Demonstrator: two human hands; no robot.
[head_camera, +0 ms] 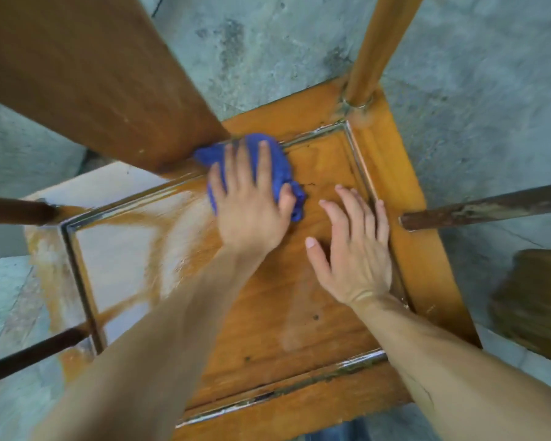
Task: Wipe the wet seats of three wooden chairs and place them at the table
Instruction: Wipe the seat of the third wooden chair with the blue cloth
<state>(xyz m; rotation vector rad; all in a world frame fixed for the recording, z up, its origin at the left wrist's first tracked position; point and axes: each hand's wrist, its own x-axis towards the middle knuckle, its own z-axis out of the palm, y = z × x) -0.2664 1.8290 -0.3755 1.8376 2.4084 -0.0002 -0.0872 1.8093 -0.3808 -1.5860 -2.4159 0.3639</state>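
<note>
- Floor [458, 74]: grey concrete, mottled with dark stains, showing around the chair on every side.
- Chair seat [268, 297]: orange-brown varnished wood, a square panel sunk in a raised frame with a pale groove between them. It fills the middle of the view. Its 9 o'clock half shines with wet glare and streaks; the 3 o'clock half looks duller.
- Backrest [86, 78]: a broad flat brown board rising toward 11 o'clock, its top cut off by the frame edge.
- Posts: a round orange one [376, 49] climbs from the seat's 1 o'clock corner; dark rods [490, 208] run out at 3, 8 and 9 o'clock, their ends cut off.
- Blurred brown shape [535, 300] at 4 o'clock: too smeared to identify.
- Left hand [252, 208]: fingers spread and nearly straight, pressing flat on the cloth; the arm is motion-blurred.
- Right hand [353, 249]: flat and open on the bare seat at the panel's 3 o'clock edge, holding nothing.
- Cloth [283, 167]: blue, soft, bunched, lying on the seat at 12 o'clock against the backrest's foot, partly hidden under the left hand.
- A sliver of blue fabric [347, 432] at 6 o'clock, cut off.
</note>
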